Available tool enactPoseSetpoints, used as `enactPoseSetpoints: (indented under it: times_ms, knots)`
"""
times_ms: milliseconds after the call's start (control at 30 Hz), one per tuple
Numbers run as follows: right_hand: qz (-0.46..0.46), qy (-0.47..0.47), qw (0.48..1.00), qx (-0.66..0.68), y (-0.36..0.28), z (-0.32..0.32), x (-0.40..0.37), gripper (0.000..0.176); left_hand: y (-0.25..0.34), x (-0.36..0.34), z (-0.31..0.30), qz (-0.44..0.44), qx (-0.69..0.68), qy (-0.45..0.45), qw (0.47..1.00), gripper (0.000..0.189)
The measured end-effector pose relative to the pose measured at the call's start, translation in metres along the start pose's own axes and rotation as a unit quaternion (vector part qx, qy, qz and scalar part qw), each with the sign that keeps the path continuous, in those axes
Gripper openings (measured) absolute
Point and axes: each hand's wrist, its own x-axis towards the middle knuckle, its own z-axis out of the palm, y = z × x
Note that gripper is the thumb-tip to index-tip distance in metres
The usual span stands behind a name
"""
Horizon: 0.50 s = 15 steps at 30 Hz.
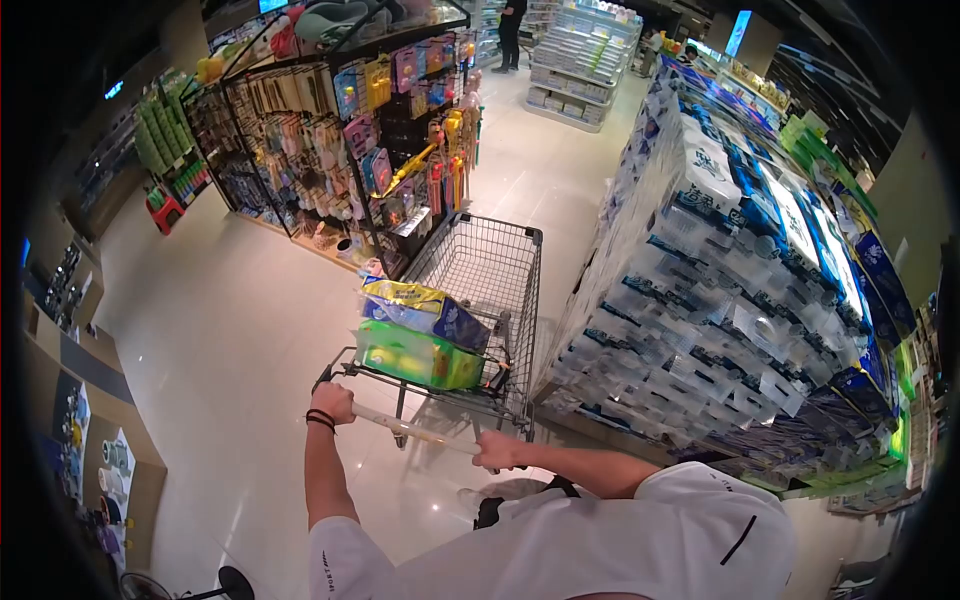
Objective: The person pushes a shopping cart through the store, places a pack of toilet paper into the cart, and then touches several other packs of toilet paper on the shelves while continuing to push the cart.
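Both of my hands grip the pale handle [415, 430] of a shopping cart [478, 258]. My left hand [331, 402], with a dark band at the wrist, is closed around the handle's left end. Toward the right end, my right hand [494, 451] is wrapped around the same bar. On the near part of the cart rests a green package [415, 355], with a yellow and blue package [425, 308] on top of it. Farther forward, the wire basket shows bare mesh. The undersides of my fingers are hidden.
A tall stack of white and blue plastic-wrapped packs [700, 290] stands close on the cart's right. To the left is a rack of hanging goods [330, 150]. Ahead are white shelves [575, 70] and a person in dark trousers [509, 38]. A red stool [163, 210] stands far left.
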Motion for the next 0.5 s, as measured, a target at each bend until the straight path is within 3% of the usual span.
enactPoseSetpoints:
  times_ms: [167, 367, 500]
  knots:
    - [0.007, 0.123, 0.988, -0.092, 0.022, -0.022, 0.033, 0.04, -0.005, 0.054, -0.024, -0.002, 0.015, 0.0, 1.0, 0.021]
    - [0.079, 0.15, 0.982, -0.086, 0.012, -0.082, 0.047, 0.041, 0.002, 0.127, -0.053, -0.072, 0.031, -0.029, 0.997, 0.023]
    - [0.084, 0.17, 0.977, -0.094, 0.008, -0.123, 0.059, 0.042, 0.002, 0.179, -0.044, -0.128, 0.054, 0.043, 0.989, 0.015]
